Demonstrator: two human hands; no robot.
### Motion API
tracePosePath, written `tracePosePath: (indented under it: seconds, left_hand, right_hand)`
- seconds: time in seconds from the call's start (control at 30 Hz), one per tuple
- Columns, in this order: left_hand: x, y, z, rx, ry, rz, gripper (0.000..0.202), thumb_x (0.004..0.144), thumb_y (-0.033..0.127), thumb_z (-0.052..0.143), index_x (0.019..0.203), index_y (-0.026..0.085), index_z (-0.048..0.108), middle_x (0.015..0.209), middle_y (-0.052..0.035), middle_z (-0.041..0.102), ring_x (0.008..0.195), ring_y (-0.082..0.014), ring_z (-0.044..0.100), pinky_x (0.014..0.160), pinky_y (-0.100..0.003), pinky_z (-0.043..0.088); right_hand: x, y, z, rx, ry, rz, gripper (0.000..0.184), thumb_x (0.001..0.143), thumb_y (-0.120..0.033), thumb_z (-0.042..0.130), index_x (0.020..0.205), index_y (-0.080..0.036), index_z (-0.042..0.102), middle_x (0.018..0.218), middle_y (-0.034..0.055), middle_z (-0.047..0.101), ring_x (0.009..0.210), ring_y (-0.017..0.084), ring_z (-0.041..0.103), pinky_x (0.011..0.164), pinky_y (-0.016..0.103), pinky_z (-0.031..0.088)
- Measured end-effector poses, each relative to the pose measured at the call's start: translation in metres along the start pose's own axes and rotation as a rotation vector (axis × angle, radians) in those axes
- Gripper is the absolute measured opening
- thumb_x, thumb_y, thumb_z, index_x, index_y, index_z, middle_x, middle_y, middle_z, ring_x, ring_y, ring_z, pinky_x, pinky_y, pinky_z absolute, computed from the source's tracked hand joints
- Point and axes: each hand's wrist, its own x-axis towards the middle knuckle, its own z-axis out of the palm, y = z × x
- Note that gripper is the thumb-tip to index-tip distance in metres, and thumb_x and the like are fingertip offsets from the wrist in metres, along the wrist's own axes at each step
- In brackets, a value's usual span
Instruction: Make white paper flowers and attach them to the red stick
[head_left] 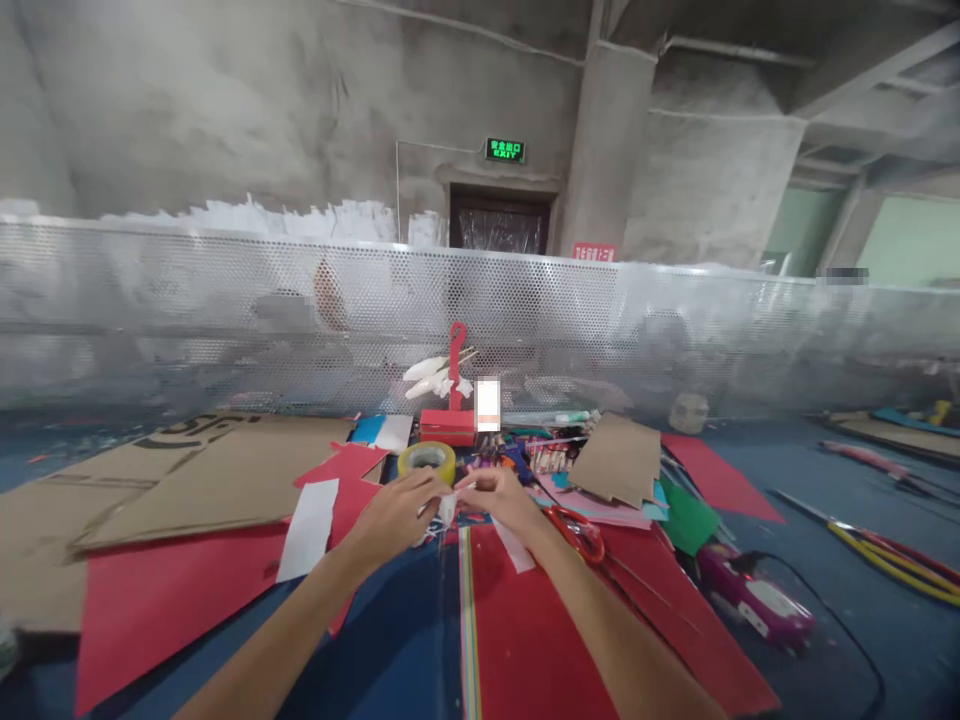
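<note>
Between my two hands is a small crumpled white piece [448,511], perhaps paper; its exact kind is too small to make out. My left hand [396,512] pinches it from the left, fingers closed. From the right, my right hand [501,500] has thumb and forefinger together at its upper edge. Just beyond the fingers lies a roll of yellow tape [427,460]. White scraps sit under the left fingertips. Below my right wrist a white paper strip [514,546] rests on a stack of red sheets [536,640].
Brown cardboard [232,480] and red paper [180,585] cover the left side. Red-handled scissors [576,535], a green piece [686,518] and a purple corded device [757,600] lie to the right. A red box with an upright red strip [448,427] stands before the perforated metal screen [360,310].
</note>
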Motion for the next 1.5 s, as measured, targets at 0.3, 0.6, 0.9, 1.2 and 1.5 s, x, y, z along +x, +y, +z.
tracePosePath:
  seconds: [0.3,0.6,0.9,1.2,1.5]
  left_hand:
    - [-0.004,0.011,-0.012,-0.215,0.007,-0.065,0.034,0.097,0.03,0.039,0.126,0.025,0.055,0.127,-0.0091,0.057,0.122,-0.0219,0.051,0.105,-0.038,0.041]
    - [0.001,0.019,0.002,-0.288,-0.042,-0.055,0.055,0.088,0.044,0.058,0.137,0.022,0.045,0.134,-0.0118,0.053,0.127,-0.0258,0.047,0.108,-0.042,0.037]
    - [0.006,0.021,0.01,-0.345,0.172,-0.148,0.032,0.088,0.038,0.058,0.117,0.024,0.064,0.112,-0.0078,0.064,0.107,-0.0218,0.057,0.097,-0.04,0.045]
    - [0.007,0.029,0.009,-0.487,0.308,-0.227,0.024,0.09,0.038,0.056,0.101,0.021,0.069,0.104,-0.0076,0.067,0.102,-0.0202,0.06,0.093,-0.037,0.048]
    - [0.008,0.022,0.006,-0.512,0.267,-0.265,0.024,0.09,0.038,0.053,0.097,0.018,0.065,0.096,-0.0065,0.068,0.09,-0.0189,0.062,0.08,-0.033,0.05]
  right_hand:
    - [-0.001,-0.008,0.003,0.003,0.006,0.0,0.042,0.055,-0.047,0.084,0.077,-0.014,0.071,0.07,0.0055,0.071,0.066,0.018,0.068,0.073,0.034,0.055]
    - [-0.004,-0.012,0.007,0.111,0.023,-0.007,0.041,0.053,-0.043,0.086,0.078,-0.014,0.069,0.075,0.0032,0.071,0.066,0.015,0.068,0.077,0.032,0.054]
    - [-0.009,-0.021,0.011,0.192,0.001,-0.035,0.036,0.055,-0.034,0.086,0.081,-0.015,0.071,0.074,0.001,0.07,0.067,0.013,0.066,0.075,0.027,0.053]
    - [-0.007,-0.019,0.01,0.218,-0.004,-0.005,0.039,0.055,-0.037,0.086,0.083,-0.015,0.07,0.076,0.0022,0.071,0.067,0.013,0.067,0.074,0.028,0.053]
    - [-0.007,-0.02,0.015,0.236,0.021,-0.004,0.036,0.055,-0.037,0.086,0.08,-0.017,0.071,0.079,0.0029,0.072,0.074,0.016,0.068,0.082,0.031,0.053]
